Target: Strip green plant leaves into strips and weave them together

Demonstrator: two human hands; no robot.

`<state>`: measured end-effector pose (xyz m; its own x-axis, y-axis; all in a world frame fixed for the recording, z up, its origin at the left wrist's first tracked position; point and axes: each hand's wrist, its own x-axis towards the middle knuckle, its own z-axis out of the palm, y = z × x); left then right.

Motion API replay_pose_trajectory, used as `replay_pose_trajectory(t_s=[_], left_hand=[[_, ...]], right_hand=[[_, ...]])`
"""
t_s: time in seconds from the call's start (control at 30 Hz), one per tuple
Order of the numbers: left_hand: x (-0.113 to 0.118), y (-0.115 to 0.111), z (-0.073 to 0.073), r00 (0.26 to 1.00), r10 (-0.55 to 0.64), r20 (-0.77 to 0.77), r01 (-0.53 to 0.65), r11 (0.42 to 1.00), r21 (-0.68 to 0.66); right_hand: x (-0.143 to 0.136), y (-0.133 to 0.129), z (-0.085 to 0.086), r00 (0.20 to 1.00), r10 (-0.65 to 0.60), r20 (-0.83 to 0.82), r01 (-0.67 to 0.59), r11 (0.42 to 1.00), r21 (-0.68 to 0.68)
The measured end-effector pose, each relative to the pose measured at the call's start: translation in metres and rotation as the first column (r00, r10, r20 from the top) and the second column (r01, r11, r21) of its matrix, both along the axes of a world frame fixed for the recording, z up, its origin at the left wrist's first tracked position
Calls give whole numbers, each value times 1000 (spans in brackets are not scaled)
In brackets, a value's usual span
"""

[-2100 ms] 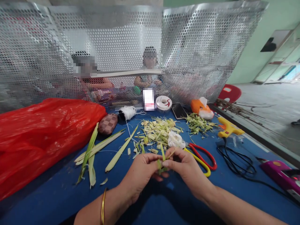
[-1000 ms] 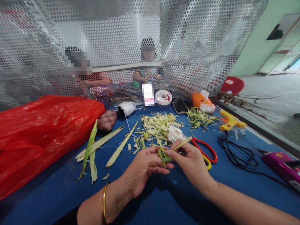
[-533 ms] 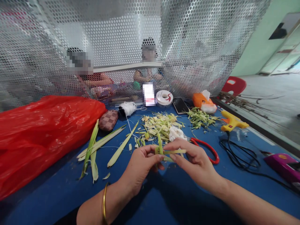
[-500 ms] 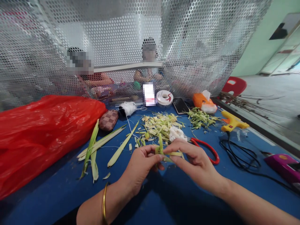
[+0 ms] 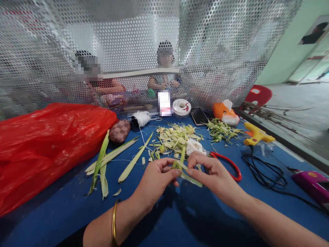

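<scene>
Above the blue table, my left hand (image 5: 156, 178) pinches a small folded piece of green leaf strips (image 5: 177, 165) between thumb and fingers. My right hand (image 5: 213, 171) is closed on one pale leaf strip (image 5: 183, 165) that runs out from the folded piece. Another strip end hangs below, towards the right. Just behind my right hand lie red-handled scissors (image 5: 232, 164), their blades partly under a crumpled white tissue (image 5: 194, 146). Long pale green leaves (image 5: 135, 159) lie to the left of my hands.
Cut leaf scraps (image 5: 174, 137) are heaped behind my hands. A red plastic bag (image 5: 56, 144) fills the left side. At the right are a yellow glue gun (image 5: 257, 133), its black cable and a purple device (image 5: 312, 183). A ribbon spool (image 5: 181, 108) and phone (image 5: 199, 116) stand behind.
My right hand has shifted from the folded piece's right side and now pulls a pale strip across it. My left hand keeps its hold almost in place.
</scene>
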<state>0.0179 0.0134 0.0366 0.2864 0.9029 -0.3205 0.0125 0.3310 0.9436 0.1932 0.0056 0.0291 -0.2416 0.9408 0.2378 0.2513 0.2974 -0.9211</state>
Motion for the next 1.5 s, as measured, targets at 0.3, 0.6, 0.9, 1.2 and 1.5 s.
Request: replay_pose_trajectory(t_s=[0.3, 0.6, 0.9, 1.2, 1.5], left_hand=[[0, 2, -13, 997, 54, -59, -54, 998, 9], [4, -4, -9, 993, 59, -102, -56, 998, 36], [7, -7, -8, 1000, 27, -7, -27, 999, 37], [4, -6, -9, 989, 73, 125, -75, 997, 11], [5, -7, -7, 989, 59, 138, -64, 997, 35]], right_hand=[[-3, 0, -1, 999, 35, 37, -32, 997, -74], [-6, 2, -11, 999, -37, 12, 38, 990, -136], [-13, -2, -16, 934, -230, -272, 108, 911, -398], [-13, 0, -13, 835, -211, -508, -6, 920, -392], [-11, -3, -12, 836, -195, -513, -125, 843, -523]])
